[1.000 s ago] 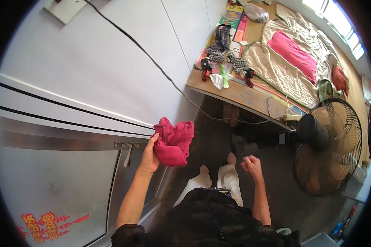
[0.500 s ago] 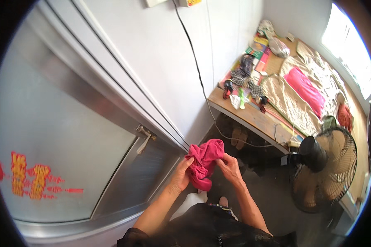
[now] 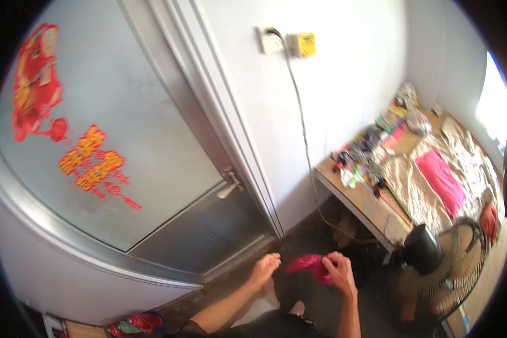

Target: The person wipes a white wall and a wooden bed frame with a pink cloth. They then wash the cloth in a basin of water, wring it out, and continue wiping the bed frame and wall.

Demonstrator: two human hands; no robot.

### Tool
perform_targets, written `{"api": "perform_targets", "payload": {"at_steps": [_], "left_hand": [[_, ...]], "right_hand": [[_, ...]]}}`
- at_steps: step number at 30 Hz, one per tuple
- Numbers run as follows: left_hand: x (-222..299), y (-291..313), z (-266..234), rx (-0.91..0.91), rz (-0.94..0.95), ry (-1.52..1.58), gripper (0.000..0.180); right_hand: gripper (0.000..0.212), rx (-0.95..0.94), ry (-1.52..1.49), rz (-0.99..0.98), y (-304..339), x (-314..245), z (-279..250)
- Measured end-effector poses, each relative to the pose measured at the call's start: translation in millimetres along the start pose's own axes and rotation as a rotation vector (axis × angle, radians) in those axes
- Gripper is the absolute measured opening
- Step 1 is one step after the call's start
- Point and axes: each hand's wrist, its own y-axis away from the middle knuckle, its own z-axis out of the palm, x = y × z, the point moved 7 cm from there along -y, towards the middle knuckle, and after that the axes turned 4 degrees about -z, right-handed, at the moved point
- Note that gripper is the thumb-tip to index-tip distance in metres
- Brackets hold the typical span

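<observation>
Pinched in my right hand (image 3: 341,272), a crumpled deep-pink cloth (image 3: 305,263) hangs toward the left, low in front of my body. Its garment type cannot be made out. To the left of the cloth is my left hand (image 3: 263,270), with loosely bent fingers. A narrow gap separates its fingertips from the cloth, and nothing shows in them. Both hands are over the dark floor (image 3: 231,279), near the foot of the door.
A metal-framed frosted door (image 3: 146,101) with red and yellow stickers and a lever handle (image 3: 229,186) stands left. On the right are a black fan (image 3: 442,270) and a cluttered bed platform (image 3: 372,217) with a pink pillow (image 3: 440,181). A cable (image 3: 303,121) runs down the wall.
My left hand has let go of the cloth, which now hangs from my right hand alone. Both hands appear lower in view, and the view has shifted toward the door and wall socket.
</observation>
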Motion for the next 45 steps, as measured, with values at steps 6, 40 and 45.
{"api": "perform_targets", "payload": {"at_steps": [6,40,45], "left_hand": [[-5.7,26.8,16.4,-0.071,0.070,-0.110,0.035],[222.2,91.2,13.4,-0.105,0.454,0.254,0.023],[217.7,93.6,-43.8,0.187,0.498,0.263,0.022]], "right_hand": [[0.034,0.006,-0.128,0.113,3.3,45.1,26.4],[0.050,-0.594,-0.245,0.089,13.1,-19.8,106.4],[0.030,-0.567,-0.009,0.177,20.4,22.4,82.2]]}}
